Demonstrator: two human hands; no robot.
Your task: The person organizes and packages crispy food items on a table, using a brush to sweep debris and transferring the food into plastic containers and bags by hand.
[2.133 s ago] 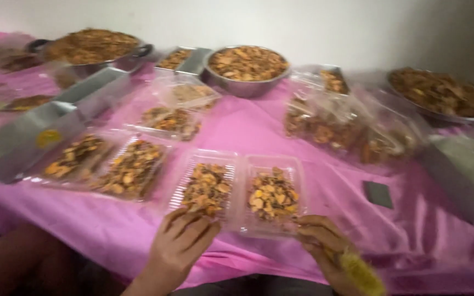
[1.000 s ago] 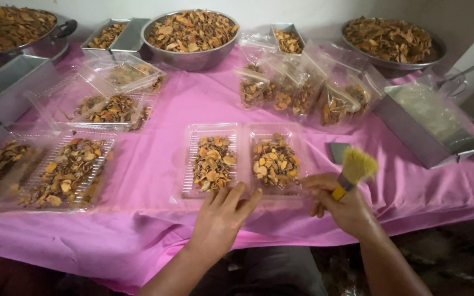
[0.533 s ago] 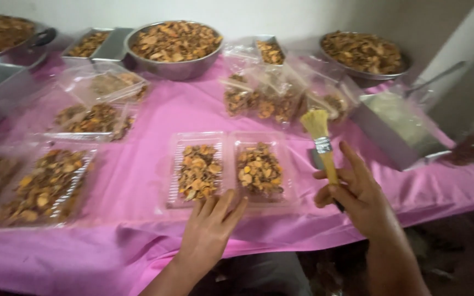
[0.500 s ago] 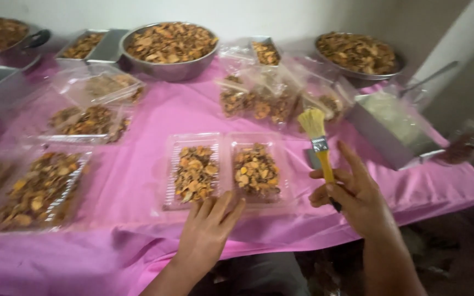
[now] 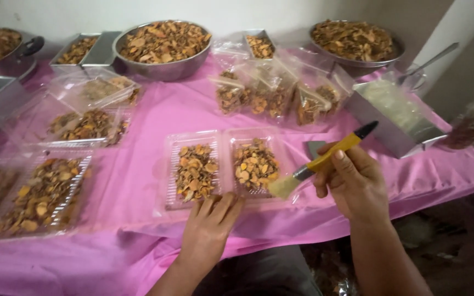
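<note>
Half a second ago your brush stood with its bristles up; now you have tipped it over, so the bristles point down and left at the near right corner of the open clear tray (image 5: 223, 167). Your left hand has stayed at that tray's near edge.

Largest first: the pink tablecloth (image 5: 149, 118) covers the whole table. At the back stand a big metal bowl (image 5: 163, 48) heaped with brown dried pieces and a second metal bowl (image 5: 356, 43) to the right, with a rectangular steel pan (image 5: 393, 118) on the right holding a pale substance. Clear bags (image 5: 272, 96) of the same dried pieces lie between the bowls and your tray, and more filled clear trays (image 5: 39, 192) sit at the left.

The two-compartment tray lies just in front of you, both halves filled. Your left hand (image 5: 209, 227) rests palm down, fingers together and fairly flat, tips touching the tray's near rim. Your right hand (image 5: 352, 183) wraps the yellow handle of the brush (image 5: 319, 161), thumb on top and fingers curled under, gripping it firmly. The pale bristles touch or hover at the tray's right edge; you cannot tell which.
</note>
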